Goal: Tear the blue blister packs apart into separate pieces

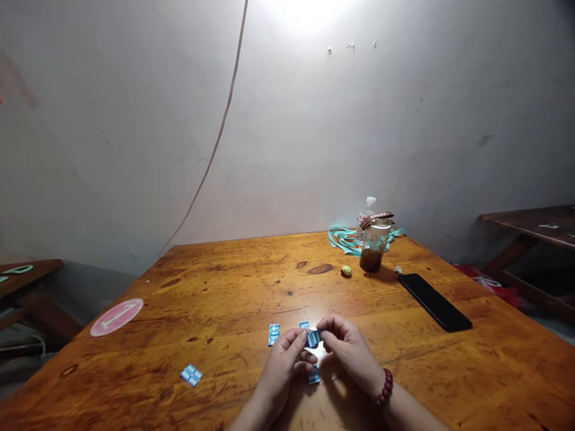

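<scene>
Between the fingertips of my left hand [287, 362] and my right hand [349, 347] is a small blue-and-white card [313, 339], pinched at its two sides above the table. Dark red beads [385, 388] circle my right wrist. Just left of my hands lies another blue-and-white card [274, 334]. Behind the held one, a further card [304, 325] is partly hidden by my fingers. Below my hands a blue-and-white card [313, 377] rests on the wood, also partly covered. Farther left, a separate card [191, 375] lies at a slant.
The wooden table [215, 311] meets a grey wall. At the back right stand a jar-like bottle with dark liquid [372, 254] and a clear plastic bottle [370, 206], with a turquoise strap [344, 239] around them. A black phone [433, 302] lies right; a pink round sticker [117, 317] is left.
</scene>
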The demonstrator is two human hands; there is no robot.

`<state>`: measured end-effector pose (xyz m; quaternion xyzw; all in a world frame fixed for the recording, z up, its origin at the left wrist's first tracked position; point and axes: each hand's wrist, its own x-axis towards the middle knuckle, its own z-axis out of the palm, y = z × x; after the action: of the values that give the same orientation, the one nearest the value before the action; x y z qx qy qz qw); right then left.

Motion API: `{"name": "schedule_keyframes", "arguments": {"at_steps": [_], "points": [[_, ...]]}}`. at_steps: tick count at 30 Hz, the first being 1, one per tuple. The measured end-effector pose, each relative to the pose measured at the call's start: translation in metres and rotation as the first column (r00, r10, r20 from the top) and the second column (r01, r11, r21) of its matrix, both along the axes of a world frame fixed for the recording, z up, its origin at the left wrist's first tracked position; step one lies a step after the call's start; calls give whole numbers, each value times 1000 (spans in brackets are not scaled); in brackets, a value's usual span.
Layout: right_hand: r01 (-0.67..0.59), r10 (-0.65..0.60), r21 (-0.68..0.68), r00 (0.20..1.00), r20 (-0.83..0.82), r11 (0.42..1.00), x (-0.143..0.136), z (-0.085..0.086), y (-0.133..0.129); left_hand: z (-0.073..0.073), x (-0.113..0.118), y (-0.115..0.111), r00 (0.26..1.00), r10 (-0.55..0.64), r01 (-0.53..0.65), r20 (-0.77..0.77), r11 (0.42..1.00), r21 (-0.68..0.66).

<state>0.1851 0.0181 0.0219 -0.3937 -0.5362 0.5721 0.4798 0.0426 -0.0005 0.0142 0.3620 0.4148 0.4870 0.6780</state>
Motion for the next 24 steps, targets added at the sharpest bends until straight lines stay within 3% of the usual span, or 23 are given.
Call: {"name": "schedule_keyframes", "arguments": {"at_steps": [4,12,18,22,24], "points": [[-18,18,26,1000,21,1000,-1,1,-2,-3,0,1,986,6,2,-165,999,47],[-49,47,-17,997,-65,999,-8,-1,-3,-6,3,0,990,119,-113,76,991,-73],[-16,4,-128,995,-96,992,-7,1,-5,-7,8,-4,998,66,-66,19,998,-23],[59,-59,-122,998,1,991,15,6,10,-2,6,-3,993,104,-103,-62,994,28],[9,12,-153,990,139,988,31,5,20,1,2,-1,987,153,-152,-57,988,32]]}}
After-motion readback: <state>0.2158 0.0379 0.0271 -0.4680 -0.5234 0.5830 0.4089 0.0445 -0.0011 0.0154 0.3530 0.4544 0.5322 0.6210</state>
